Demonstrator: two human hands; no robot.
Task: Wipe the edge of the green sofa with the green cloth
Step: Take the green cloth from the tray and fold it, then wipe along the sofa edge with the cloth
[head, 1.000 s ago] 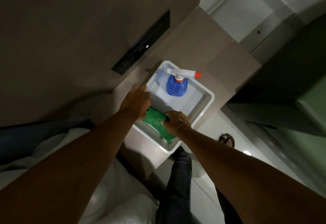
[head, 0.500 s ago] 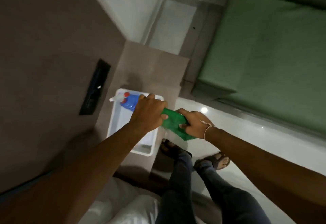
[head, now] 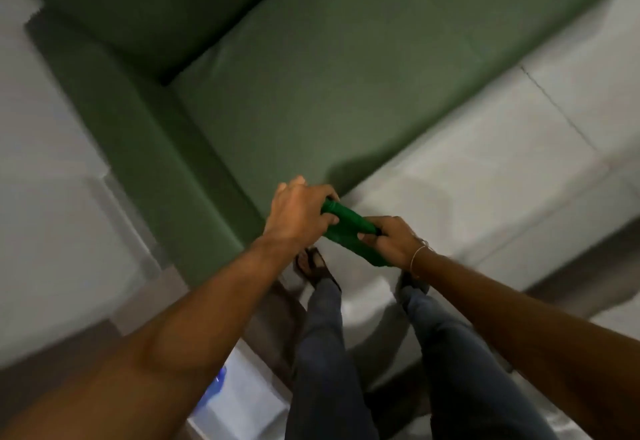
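Observation:
The green cloth [head: 347, 229] is bunched up and stretched between both hands in the middle of the view. My left hand [head: 298, 212] grips its upper left end. My right hand [head: 391, 240] grips its lower right end; a thin bracelet sits on that wrist. The green sofa [head: 294, 93] fills the upper part of the view, with its armrest [head: 145, 148] running down the left side. Both hands hover just in front of the seat's near corner, above the floor; the cloth does not touch the sofa.
My legs in dark trousers [head: 329, 353] and sandalled feet stand on the pale tiled floor [head: 502, 162] right of the sofa. A white tub [head: 242, 405] shows at the bottom edge. A white wall or surface [head: 45, 180] lies left of the armrest.
The view has swung from the side table and white tub over to the sofa. Both hands lifted the cloth out of the tub and carried it toward the sofa's corner.

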